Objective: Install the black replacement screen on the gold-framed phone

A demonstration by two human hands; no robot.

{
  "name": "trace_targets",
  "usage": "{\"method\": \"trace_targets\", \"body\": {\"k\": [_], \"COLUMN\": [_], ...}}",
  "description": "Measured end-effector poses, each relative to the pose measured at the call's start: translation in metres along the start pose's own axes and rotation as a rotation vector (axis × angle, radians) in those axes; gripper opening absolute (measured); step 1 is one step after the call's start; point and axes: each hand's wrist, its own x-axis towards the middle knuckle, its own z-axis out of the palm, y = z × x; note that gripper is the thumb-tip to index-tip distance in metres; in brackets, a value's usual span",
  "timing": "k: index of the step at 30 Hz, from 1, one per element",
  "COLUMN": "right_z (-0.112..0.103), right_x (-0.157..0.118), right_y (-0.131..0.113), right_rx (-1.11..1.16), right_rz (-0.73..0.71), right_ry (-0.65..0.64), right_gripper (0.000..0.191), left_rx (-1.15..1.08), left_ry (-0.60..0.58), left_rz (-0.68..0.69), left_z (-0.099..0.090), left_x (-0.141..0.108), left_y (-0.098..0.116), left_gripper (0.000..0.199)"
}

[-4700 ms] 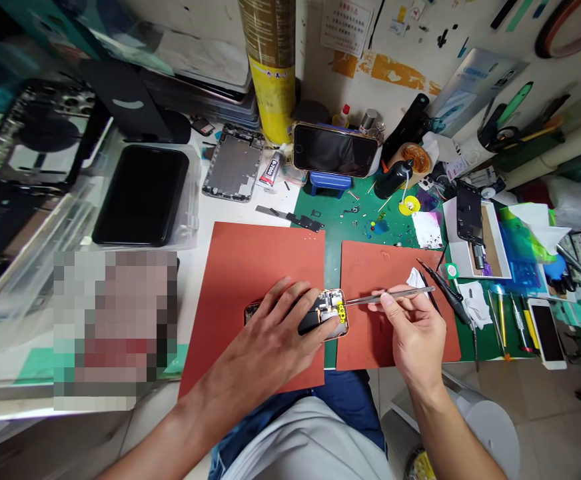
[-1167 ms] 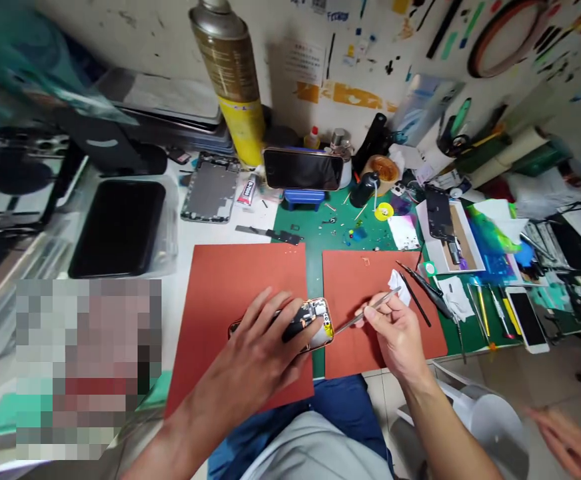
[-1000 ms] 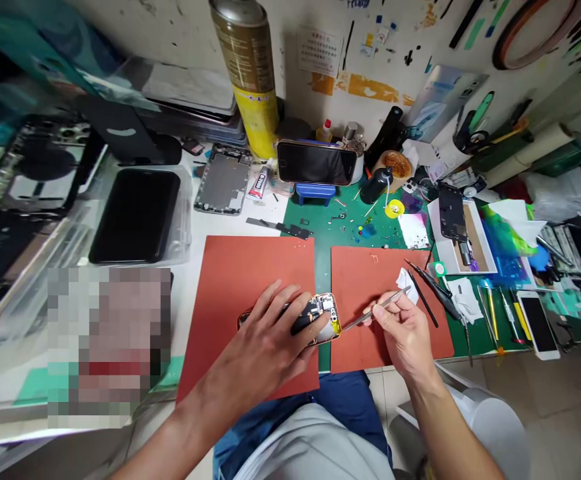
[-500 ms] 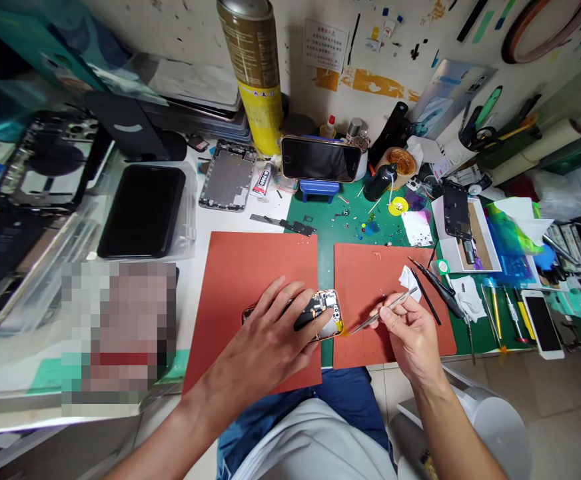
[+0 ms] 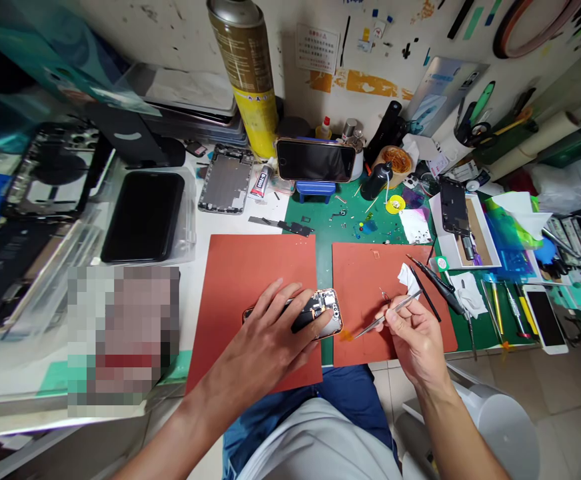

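Observation:
My left hand (image 5: 276,328) lies over an opened phone (image 5: 328,308), its fingers curved across the body and gripping it. Bare boards and a metal edge show at the phone's right end; the palm and fingers cover much of the rest. In my right hand (image 5: 415,340) is a pair of slim metal tweezers (image 5: 383,319), pinched between thumb and fingers and pointing left and down. At their tips, just beyond the phone's lower right corner, is a small piece of amber film (image 5: 346,336), probably tape. Whether it still touches the phone I cannot tell.
Two red-brown mats (image 5: 250,260) lie on a green work mat (image 5: 325,267). To the right are a screwdriver (image 5: 438,283), crumpled tissue (image 5: 469,295) and a white phone (image 5: 545,320). Behind stand a propped phone (image 5: 315,161) and a tall spray can (image 5: 248,80).
The tweezers have shifted slightly right, and the amber film has come away to the right from the phone's corner. My left hand stays on the phone. The view has tilted a little.

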Motion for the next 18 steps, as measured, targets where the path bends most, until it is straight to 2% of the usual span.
{"method": "trace_targets", "body": {"k": [8, 18], "right_z": [-0.011, -0.019], "right_x": [-0.014, -0.018], "right_y": [-0.017, -0.016], "right_rx": [0.071, 0.062], "right_rz": [-0.014, -0.028], "right_ry": [0.064, 0.103], "right_gripper": [0.025, 0.025], "left_rx": [-0.012, -0.043], "left_ry": [-0.018, -0.015], "left_rz": [0.018, 0.008], "left_z": [-0.001, -0.006], "left_x": [0.0, 0.004], "left_y": [0.0, 0.001], "left_gripper": [0.045, 0.046]}}
